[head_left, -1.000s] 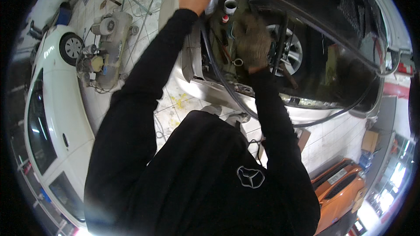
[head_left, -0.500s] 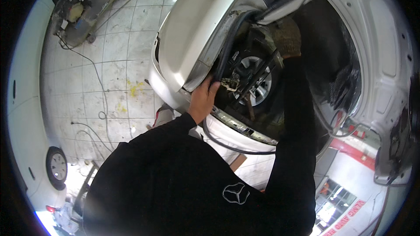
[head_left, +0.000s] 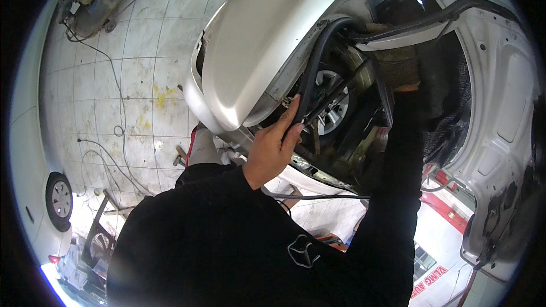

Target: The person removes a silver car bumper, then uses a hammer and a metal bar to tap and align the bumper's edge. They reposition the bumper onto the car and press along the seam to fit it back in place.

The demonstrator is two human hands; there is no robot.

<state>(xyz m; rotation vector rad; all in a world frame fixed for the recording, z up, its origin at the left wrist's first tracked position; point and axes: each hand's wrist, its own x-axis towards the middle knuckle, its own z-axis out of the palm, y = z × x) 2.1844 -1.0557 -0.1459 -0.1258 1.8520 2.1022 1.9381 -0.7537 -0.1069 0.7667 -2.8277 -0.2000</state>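
My bare left hand (head_left: 272, 152) is at the rear corner of a white car's open trunk (head_left: 327, 181). Its thumb and index finger close around a thick black rubber seal (head_left: 316, 59) that runs along the trunk opening. Deeper inside, my right hand (head_left: 398, 67) seems to wear a brownish glove with an orange cuff; shadow hides its fingers. Close to it lies a dark, flat bar (head_left: 382, 92). Below, a wheel with a silver rim (head_left: 334, 115) sits in the trunk, crossed by dark bars. A thin brown stick-like piece (head_left: 317, 136) lies beside the wheel.
The raised white trunk lid (head_left: 500, 85) is at the right. Another white car (head_left: 25, 153) stands at the far left. A dirty wheeled machine (head_left: 94, 0) is at upper left. Cables (head_left: 120, 102) trail over the tiled floor, with a small hammer-like tool (head_left: 181, 156) near the bumper.
My left hand has shifted right and slightly lower, its index finger now raised along the seal. My right arm has moved right and lower. The whole view has shifted a little.
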